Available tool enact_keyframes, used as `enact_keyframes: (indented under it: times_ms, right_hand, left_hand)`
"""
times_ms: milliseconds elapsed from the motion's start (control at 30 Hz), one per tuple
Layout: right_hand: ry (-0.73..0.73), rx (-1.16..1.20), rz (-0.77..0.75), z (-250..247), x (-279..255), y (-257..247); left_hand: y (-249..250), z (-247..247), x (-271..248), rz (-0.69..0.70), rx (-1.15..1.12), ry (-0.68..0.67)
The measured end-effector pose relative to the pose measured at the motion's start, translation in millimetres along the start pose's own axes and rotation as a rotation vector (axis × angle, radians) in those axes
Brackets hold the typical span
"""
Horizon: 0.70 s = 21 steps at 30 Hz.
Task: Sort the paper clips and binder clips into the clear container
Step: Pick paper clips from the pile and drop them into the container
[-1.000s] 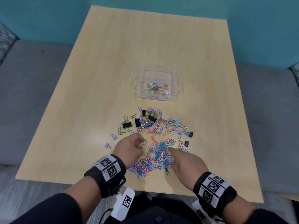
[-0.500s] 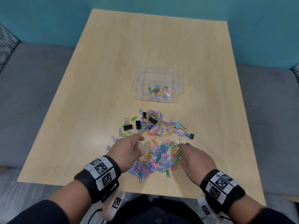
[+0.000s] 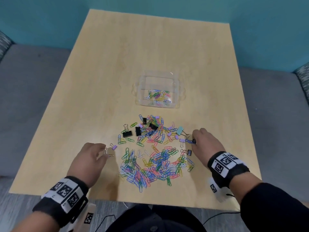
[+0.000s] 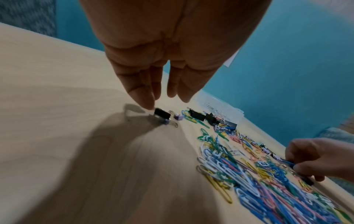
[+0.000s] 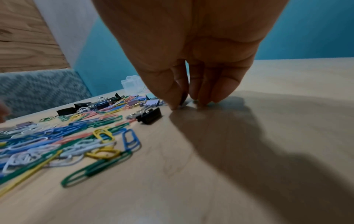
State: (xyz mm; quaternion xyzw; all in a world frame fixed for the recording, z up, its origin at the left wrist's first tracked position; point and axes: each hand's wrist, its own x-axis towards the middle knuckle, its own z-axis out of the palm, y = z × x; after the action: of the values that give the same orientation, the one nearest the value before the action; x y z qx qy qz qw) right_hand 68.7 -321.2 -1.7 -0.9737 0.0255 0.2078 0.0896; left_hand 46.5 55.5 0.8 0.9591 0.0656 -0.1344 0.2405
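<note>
A clear container point(image 3: 177, 104) sits mid-table with several coloured paper clips point(image 3: 158, 96) inside. A big pile of paper clips point(image 3: 155, 166) lies near the front edge; black binder clips point(image 3: 127, 134), a teal one point(image 3: 179, 130) and small purple ones point(image 3: 114, 147) are mixed in beyond it. My left hand point(image 3: 93, 156) hovers left of the pile, fingers hanging down, one fingertip point(image 4: 149, 105) touching a small black binder clip point(image 4: 162, 113). My right hand point(image 3: 204, 143) is at the pile's right edge and pinches a small black binder clip with blue handles point(image 3: 190, 141) on the table.
Another small black binder clip point(image 3: 188, 152) lies just in front of the right hand's fingers. The wooden table point(image 3: 100, 81) has bare room left, right and beyond the container. A grey bench and teal wall surround it.
Both hands left the middle of the pile. The left went left to the stray clips. The right went right and forward, and took hold of the small binder clip.
</note>
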Motion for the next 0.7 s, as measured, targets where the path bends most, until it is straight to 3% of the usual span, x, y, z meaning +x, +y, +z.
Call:
enact_keyframes:
  times_ms: [200,400,500,567,633,700]
  right_hand:
    - [0.034,0.042,-0.007,-9.4,-1.6,6.3]
    - [0.09,0.225,0.101,-6.5,-6.5,22.6]
    - [0.178,0.13,0.106,-0.7,-13.4,26.0]
    - [0.229,-0.042,-0.039,7.9,-19.2,23.0]
    - [0.211,-0.151,-0.148,15.9,-25.4,15.1]
    - [0.173,-0.206,-0.143,19.3,-28.5,8.1]
  left_hand:
    - [4.0,1.3,-9.5,0.256,0.073,0.111]
    - [37.4,17.6,-30.5,0.494,0.283,-0.011]
    - [38.9,31.4,-30.7,0.503,0.401,-0.09]
    - [37.8,38.8,-29.2,0.468,0.449,-0.146]
    - [40.7,42.0,-26.9,0.413,0.485,-0.163]
    - [45.2,42.7,-23.8,0.353,0.499,-0.142]
